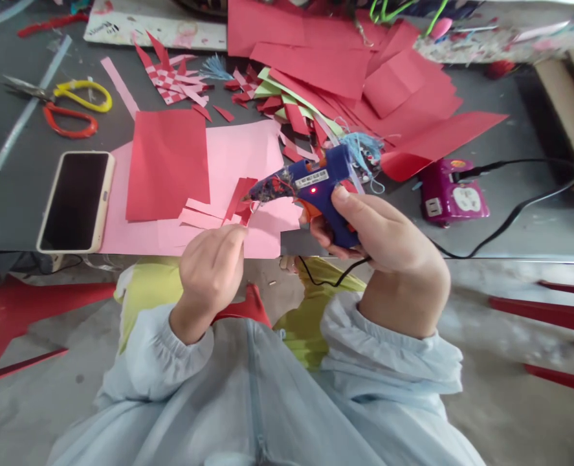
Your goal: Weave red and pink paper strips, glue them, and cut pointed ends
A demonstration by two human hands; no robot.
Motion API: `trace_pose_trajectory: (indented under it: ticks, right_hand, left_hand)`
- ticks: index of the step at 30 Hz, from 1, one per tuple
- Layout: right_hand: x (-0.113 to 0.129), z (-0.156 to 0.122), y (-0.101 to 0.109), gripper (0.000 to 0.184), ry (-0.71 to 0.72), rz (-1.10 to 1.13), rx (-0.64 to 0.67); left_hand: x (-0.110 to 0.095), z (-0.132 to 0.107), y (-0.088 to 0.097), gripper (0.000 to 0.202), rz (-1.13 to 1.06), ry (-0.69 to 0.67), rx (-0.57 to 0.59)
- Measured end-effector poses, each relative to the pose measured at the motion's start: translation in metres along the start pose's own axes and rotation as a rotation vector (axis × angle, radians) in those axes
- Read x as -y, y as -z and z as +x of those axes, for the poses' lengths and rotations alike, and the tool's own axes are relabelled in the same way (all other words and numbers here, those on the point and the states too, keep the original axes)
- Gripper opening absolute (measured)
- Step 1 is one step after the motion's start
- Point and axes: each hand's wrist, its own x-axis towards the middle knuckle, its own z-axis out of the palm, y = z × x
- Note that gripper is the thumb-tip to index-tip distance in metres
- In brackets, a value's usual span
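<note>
Right hand [381, 226] wrapped round blue plastic glue gun [328, 176], nozzle leftward at crossed red and pink paper strips [235, 202]. Left hand [213, 264]: fingers pinched narrow on strips' near end, over pink paper sheet [262, 241]. Red paper rectangle [167, 165] left; cream-cased black phone [76, 202] farther left.

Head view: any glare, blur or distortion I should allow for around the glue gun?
In the head view, light is soft and fairly even, with no strong glare on the dark phone screen; in the head view, the glue gun has a readable label, though fine detail at its nozzle is soft; toward the head view's right edge, the red legs look stretched, probably by the lens.
</note>
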Motion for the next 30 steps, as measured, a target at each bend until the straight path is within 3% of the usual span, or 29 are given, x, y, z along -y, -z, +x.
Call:
trace_pose_trajectory:
  ticks: [7,15,30]
  right_hand:
    - [0.023,0.013,0.005,0.069,-0.128,-0.19,0.158]
    - [0.026,0.033,0.013,0.07,-0.152,-0.293,0.33]
    - [0.019,0.037,0.015,0.066,-0.194,-0.286,0.362]
  left_hand:
    - [-0.011,-0.005,-0.001,0.021,0.023,-0.076,0.007]
    - [-0.014,-0.01,-0.006,0.02,-0.051,-0.138,-0.009]
    - [-0.017,-0.01,-0.005,0.017,-0.095,-0.127,-0.026]
